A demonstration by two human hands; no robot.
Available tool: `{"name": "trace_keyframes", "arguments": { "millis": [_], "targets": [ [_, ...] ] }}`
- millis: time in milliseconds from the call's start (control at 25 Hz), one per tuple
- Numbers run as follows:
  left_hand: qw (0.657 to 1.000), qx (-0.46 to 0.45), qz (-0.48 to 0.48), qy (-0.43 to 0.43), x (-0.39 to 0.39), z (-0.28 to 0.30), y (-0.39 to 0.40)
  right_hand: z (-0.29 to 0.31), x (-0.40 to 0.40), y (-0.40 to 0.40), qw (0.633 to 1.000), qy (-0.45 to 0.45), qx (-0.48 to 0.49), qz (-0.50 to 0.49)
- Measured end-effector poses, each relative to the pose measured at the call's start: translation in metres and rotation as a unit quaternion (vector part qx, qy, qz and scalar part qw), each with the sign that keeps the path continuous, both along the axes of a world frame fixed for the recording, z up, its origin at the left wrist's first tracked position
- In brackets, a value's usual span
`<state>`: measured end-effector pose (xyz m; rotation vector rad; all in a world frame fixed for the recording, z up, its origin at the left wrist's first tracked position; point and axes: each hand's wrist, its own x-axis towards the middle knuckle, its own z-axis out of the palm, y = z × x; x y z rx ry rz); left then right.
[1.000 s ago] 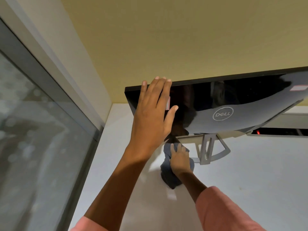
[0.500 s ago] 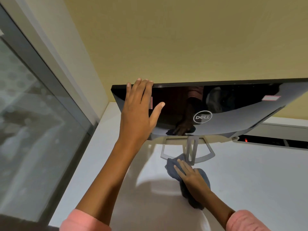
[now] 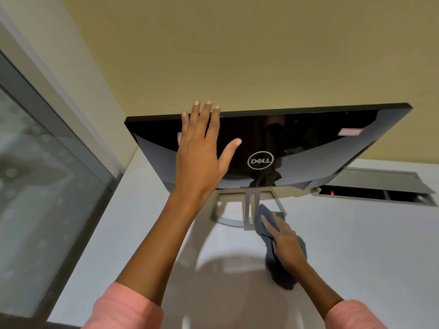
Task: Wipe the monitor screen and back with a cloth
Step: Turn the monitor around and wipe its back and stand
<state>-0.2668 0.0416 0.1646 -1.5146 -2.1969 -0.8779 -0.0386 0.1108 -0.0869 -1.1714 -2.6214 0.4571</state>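
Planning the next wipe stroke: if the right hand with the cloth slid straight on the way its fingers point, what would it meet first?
Probably the stand's upright post; the right hand and cloth already lie beside it.

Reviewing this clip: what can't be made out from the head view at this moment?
- Monitor screen side: faces away; only the glossy back shows.
- Cloth: partly covered by the right hand, so its full shape is hidden.
- Pink sticker text: too small to read.
- Desk cable slot contents: dark, apart from a red light.
- White label beneath the left hand: mostly covered.

Left hand [image 3: 200, 153] flat on monitor [image 3: 308, 148] back (right hand [image 3: 283, 243] on cloth [image 3: 269, 236])
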Motion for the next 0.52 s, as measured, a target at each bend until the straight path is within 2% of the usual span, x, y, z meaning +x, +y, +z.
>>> {"name": "trace_keyframes", "arguments": {
  "millis": [80, 160, 280, 360, 520],
  "targets": [
    [0.999, 0.006, 0.001, -0.034, 0.001, -0.003, 0.002, 0.005, -0.005, -0.005, 0.993, -0.072, -0.087, 0.035],
    [0.998, 0.013, 0.001, -0.06, 0.0, -0.004, 0.002, -0.004, 0.002, 0.008, 0.995, -0.093, -0.022, 0.02],
    [0.997, 0.036, -0.006, -0.073, 0.0, -0.004, 0.003, -0.005, 0.007, 0.042, 0.983, -0.183, -0.03, -0.016],
    [0.996, 0.046, -0.009, -0.071, 0.0, -0.005, 0.003, 0.001, -0.002, 0.063, 0.984, -0.17, -0.053, -0.006],
    [0.997, 0.061, -0.016, -0.045, -0.001, -0.004, 0.004, 0.005, -0.038, 0.095, 0.982, -0.185, -0.016, 0.021]
  ]
}}
